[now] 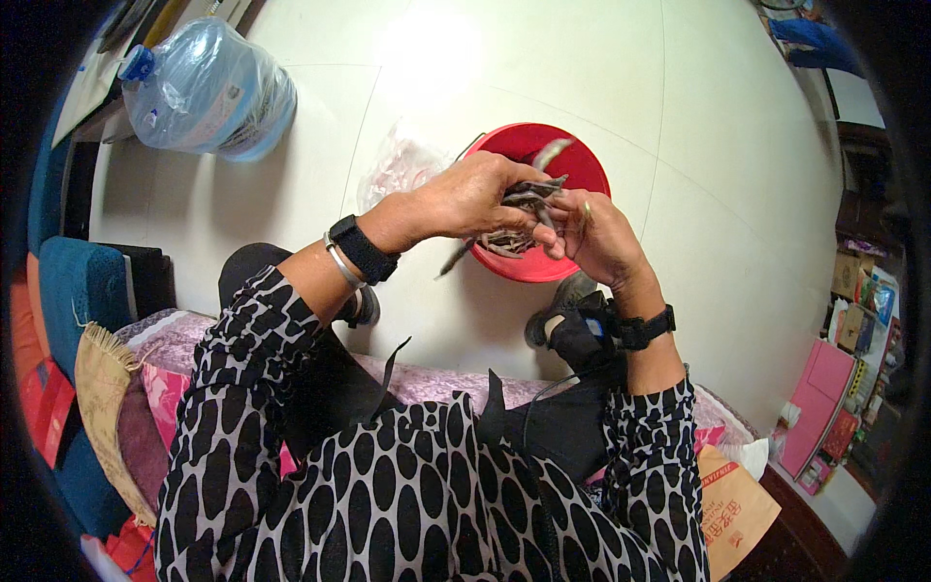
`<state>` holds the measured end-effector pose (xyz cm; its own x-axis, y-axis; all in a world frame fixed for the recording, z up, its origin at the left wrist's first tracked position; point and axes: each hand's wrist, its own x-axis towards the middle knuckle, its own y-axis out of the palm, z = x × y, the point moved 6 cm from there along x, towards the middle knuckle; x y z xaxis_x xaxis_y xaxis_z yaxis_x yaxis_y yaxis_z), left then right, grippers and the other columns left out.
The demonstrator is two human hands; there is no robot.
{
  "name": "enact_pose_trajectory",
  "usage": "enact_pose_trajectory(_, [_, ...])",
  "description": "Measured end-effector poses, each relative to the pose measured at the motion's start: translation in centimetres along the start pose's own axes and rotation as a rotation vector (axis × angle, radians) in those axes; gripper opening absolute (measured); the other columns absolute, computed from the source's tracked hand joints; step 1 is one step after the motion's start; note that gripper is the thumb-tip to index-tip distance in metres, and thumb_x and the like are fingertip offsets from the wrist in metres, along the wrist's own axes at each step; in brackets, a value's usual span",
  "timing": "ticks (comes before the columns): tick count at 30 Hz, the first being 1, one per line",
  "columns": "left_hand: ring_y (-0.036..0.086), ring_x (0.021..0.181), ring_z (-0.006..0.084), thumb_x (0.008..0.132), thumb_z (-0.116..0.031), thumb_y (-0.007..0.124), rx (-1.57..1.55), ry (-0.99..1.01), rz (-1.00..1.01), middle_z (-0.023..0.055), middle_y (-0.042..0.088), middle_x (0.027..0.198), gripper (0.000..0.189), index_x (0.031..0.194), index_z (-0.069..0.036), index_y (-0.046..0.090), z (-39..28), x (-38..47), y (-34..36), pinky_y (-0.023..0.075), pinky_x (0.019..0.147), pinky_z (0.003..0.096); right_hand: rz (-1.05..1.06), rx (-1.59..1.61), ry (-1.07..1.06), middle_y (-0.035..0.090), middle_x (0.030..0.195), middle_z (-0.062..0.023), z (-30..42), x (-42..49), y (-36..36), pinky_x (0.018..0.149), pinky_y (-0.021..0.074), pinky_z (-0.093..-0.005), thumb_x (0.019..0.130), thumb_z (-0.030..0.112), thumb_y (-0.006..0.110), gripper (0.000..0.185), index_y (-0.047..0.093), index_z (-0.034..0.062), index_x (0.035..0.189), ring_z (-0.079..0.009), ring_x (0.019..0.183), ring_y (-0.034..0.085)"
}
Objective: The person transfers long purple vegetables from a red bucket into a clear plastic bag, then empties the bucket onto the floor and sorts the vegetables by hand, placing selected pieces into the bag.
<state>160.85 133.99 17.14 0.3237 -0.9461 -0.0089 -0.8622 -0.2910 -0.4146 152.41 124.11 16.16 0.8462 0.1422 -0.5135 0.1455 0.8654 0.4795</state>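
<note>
A bunch of dark, dried bean pods (529, 195) is gripped in my left hand (469, 193), over a red plastic bucket (518, 270). My right hand (600, 236) meets it from the right, with curled fingers on the pods' ends. A small pale-green thing shows at a finger of that hand, too small to name. More dried pods (509, 241) appear below my hands inside the bucket. One paler pod (553, 153) looks blurred above the bucket's far side. Another dark pod (455, 260) sticks out past the left rim. My hands hide part of the bucket's inside.
A crumpled clear plastic bag (404, 164) lies on the pale floor left of the bucket. Farther left stands a large water bottle (211, 94) in plastic wrap. My shoes flank the bucket's near side. A brown paper bag (734, 516) with writing lies at right, near a pink box (814, 404).
</note>
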Motion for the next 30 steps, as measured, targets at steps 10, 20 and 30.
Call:
enact_pose_trajectory(10, [0.056,0.058,0.0155,0.077,-0.021,0.069,-0.068,-0.144,-0.110,0.0056,0.060,0.065,0.022,0.080,0.000,0.065,1.4,0.0,-1.6,0.0445,0.053,0.0292,-0.109,0.066,-0.200,0.062,0.095,-0.0186,2.4,-0.5,-1.4,0.079,0.0541,-0.0344,0.098,0.031,0.027,0.051,0.052,-0.0114,0.111,-0.0238,0.085,0.063])
enact_pose_trajectory(20, [0.051,0.053,0.0061,0.081,-0.018,0.066,-0.770,-0.443,0.016,0.0004,0.059,0.066,0.019,0.088,-0.001,0.063,1.0,-0.3,-0.3,0.0419,0.048,0.0194,-0.262,-0.511,-0.452,0.065,0.083,-0.0049,3.4,-1.1,-1.1,0.072,0.0529,-0.0235,0.086,0.004,0.059,0.014,0.063,-0.0018,0.099,-0.0095,0.078,0.062])
enact_pose_trajectory(30, [0.051,0.062,0.0035,0.080,-0.021,0.067,-0.708,-0.409,0.011,-0.0018,0.060,0.074,0.020,0.091,-0.004,0.065,1.1,-0.3,1.5,0.0411,0.055,0.0193,-0.272,-0.940,-0.603,0.055,0.073,0.0001,2.9,-1.4,-0.3,0.057,0.0434,-0.0220,0.086,0.002,0.053,0.010,0.055,-0.0020,0.078,-0.0064,0.065,0.051])
